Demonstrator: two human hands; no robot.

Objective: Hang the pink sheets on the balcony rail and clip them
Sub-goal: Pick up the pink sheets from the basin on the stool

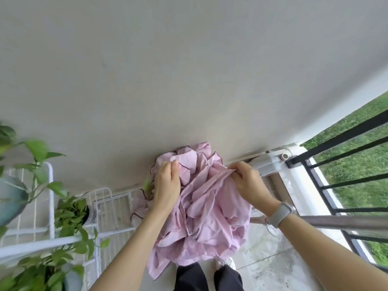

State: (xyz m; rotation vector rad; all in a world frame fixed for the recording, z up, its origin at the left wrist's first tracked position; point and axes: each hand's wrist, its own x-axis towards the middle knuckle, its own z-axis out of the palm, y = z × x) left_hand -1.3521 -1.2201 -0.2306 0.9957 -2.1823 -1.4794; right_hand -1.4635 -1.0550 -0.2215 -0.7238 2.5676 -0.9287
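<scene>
- One bundle of pink sheets [201, 208] is in view, crumpled, with dark piping along some edges; how many separate sheets make it up cannot be told.
- Two bare hands hold the bundle up in front of the pale wall [147, 80], above the person's dark trouser legs [207, 278] and one white shoe [225, 262].
- The left hand [167, 185] lies on the bundle's upper left part, thumb and fingers curled down, pinching a fold near the top edge.
- The right hand [245, 181], with one grey wristwatch [280, 214] on its wrist, grips a gathered ridge of cloth at the upper right, fingers clenched round it.
- The bundle hangs between and beneath both hands; its long axis runs from the top by the wall down toward the legs, loose ends drooping lowest.
- The black balcony rail [344, 164] stands to the right, apart from the cloth, with grass [367, 156] beyond.
- A metal pole [340, 222] runs under the right forearm.
- A white wire rack [100, 204] and leafy potted plants [69, 211] stand at the left.
</scene>
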